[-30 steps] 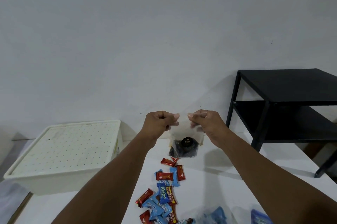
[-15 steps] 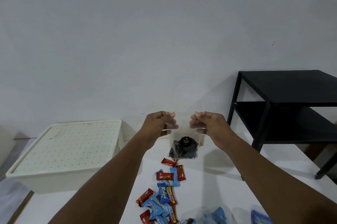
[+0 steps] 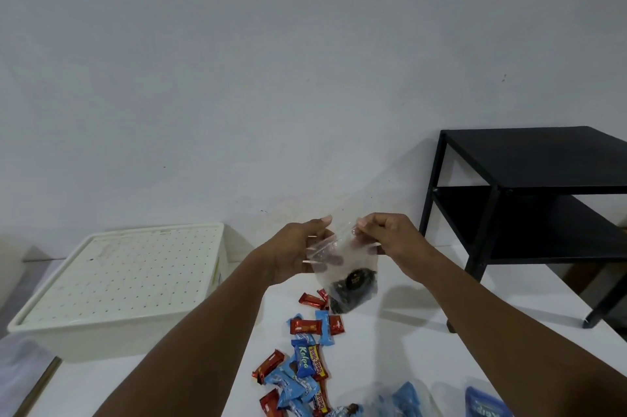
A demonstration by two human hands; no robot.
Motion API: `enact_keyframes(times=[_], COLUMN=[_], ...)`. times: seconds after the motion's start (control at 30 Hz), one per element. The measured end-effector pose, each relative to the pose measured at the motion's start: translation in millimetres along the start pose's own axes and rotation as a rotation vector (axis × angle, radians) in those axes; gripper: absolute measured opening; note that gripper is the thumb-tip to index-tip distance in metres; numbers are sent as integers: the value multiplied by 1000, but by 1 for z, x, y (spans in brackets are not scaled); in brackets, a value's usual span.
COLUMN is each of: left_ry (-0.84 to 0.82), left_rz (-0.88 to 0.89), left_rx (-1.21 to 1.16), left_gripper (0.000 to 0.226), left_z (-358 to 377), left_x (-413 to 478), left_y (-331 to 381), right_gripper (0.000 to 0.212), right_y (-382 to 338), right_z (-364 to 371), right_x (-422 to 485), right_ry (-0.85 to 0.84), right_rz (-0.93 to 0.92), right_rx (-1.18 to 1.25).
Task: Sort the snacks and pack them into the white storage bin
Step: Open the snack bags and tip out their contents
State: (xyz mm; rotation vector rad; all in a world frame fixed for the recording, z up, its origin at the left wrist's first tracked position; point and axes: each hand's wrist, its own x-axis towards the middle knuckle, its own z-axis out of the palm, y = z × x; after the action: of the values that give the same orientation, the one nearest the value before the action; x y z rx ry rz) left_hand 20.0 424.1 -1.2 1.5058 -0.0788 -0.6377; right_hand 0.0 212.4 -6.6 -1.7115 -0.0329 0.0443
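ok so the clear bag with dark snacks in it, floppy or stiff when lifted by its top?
Likely floppy: the clear bag creases and sags between the left hand and right hand. Probably bottom-heavy: the dark snacks bunch in its lower corner, so it may swing. The film looks glossy, perhaps slippery.

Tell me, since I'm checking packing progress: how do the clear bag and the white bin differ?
The bag is clear and shows dark snacks inside; the bin is opaque white, its contents hidden. The bag hangs in the air, held by the left hand and right hand; the bin sits on the table, lid on, untouched. Both are containers.
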Motion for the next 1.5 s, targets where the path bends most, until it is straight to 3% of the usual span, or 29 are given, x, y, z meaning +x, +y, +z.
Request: enact_keyframes(times=[0.13,0.27,0.43,0.7,0.87,0.97,1.03,1.13,1.23,1.37,1.5], left_ry=[-18,7,95,161,165,87,145,274,213,177,446], left_rz=[-18,35,157,186,186,205,284,322,258,171,156], left_rx=[40,117,312,283,295,498,571,462,298,227,176], left_gripper=[21,23,22,33,21,32,21,12,12,11,20], left_z=[1,4,19,22,19,13,8,0,-8,-26,-39], left_x=[6,12,18,21,26,25,30,35,36,47,75], left_y=[-5,-10,-16,-26,-29,-42,-55,-65,-65,-69,-87], right_gripper=[22,17,18,24,23,22,21,28,33,24,14], right_y=[-3,1,9,20,29,35,38,48,63,92,115], right_z=[3,4,14,12,10,4,5,11,14,21,35], right_x=[0,0,-2,3,14,21,26,34,37,44,64], right_ry=[-3,99,60,23,135,213,226,240,228,67,9], right_rz=[-76,-47,123,132,137,161,189,199,189,260,318], right_rx=[-125,-134,116,282,313,366,369,244,142,248,182])
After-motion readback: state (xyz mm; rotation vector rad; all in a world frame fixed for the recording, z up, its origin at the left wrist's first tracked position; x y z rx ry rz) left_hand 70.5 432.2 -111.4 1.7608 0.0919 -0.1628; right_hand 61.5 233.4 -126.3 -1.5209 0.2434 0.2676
